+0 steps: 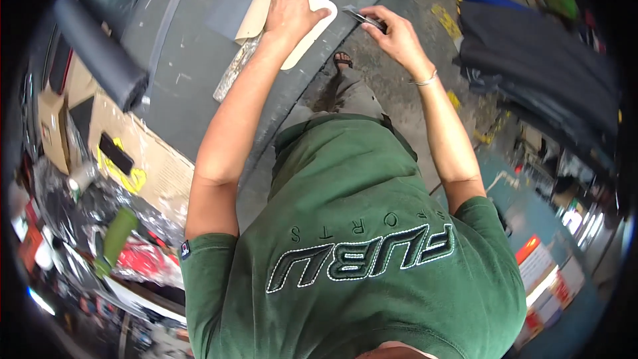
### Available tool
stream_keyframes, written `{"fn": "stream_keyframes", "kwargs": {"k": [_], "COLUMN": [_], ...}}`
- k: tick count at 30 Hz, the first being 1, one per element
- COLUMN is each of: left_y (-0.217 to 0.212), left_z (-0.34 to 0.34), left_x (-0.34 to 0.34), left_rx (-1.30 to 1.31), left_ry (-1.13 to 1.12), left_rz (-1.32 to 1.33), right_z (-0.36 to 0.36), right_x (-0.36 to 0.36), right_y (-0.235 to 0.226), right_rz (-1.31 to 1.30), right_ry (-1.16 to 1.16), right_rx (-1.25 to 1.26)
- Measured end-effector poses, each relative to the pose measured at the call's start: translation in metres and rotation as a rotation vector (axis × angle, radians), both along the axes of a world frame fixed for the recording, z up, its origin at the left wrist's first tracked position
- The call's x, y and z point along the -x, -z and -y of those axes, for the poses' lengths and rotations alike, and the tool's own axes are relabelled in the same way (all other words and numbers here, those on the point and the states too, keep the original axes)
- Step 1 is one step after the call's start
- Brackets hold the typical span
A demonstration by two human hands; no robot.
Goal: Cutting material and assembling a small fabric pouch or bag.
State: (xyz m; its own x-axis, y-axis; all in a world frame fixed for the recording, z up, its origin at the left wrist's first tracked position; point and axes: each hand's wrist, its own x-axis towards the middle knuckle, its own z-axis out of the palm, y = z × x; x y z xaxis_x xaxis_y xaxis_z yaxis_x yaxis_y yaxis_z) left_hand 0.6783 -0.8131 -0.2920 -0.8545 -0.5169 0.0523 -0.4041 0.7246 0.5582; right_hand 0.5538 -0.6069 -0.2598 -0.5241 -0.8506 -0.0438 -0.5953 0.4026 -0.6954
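My left hand [290, 14] lies spread on a cream flat panel with rounded corners [307, 45], its thumb stretched toward the panel's right edge. The panel rests on a dark grey work table [193, 53], close to the table's edge. Just right of the panel, my right hand [397, 38] grips a utility knife [367, 20]. The knife's tip points left toward the panel's corner, and a small gap appears between them. Beside my left wrist are a curled cream sheet [259, 10] and a clear, crinkled plastic strip [234, 70].
A dark roll of material [100, 50] lies at the left. Below it, a black phone [116, 154] sits on yellow material over cardboard [163, 166]. Stacked black fabric [531, 53] stands at the right. A sandalled foot [343, 60] shows beside the table edge.
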Motion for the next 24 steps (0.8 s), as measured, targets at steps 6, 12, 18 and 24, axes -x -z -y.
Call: {"fn": "stream_keyframes", "kwargs": {"k": [6, 12, 18, 24], "left_y": [-0.028, -0.044, -0.039, -0.034], "left_z": [-0.014, -0.025, -0.027, -0.021], "left_x": [0.014, 0.021, 0.028, 0.03], "left_rx": [-0.164, 0.065, 0.071, -0.018], "left_ry": [-0.268, -0.304, -0.354, -0.325], "left_rz": [0.42, 0.482, 0.535, 0.474], "right_z": [0.051, 0.112, 0.126, 0.132], "right_x": [0.094, 0.119, 0.117, 0.117], "right_y": [-0.008, -0.018, -0.035, -0.031], "right_rz": [-0.131, -0.343, -0.411, -0.426], "right_ry": [-0.559, -1.165, -1.26, -1.288], "right_rx": [-0.166, -0.091, -0.085, -0.095]}}
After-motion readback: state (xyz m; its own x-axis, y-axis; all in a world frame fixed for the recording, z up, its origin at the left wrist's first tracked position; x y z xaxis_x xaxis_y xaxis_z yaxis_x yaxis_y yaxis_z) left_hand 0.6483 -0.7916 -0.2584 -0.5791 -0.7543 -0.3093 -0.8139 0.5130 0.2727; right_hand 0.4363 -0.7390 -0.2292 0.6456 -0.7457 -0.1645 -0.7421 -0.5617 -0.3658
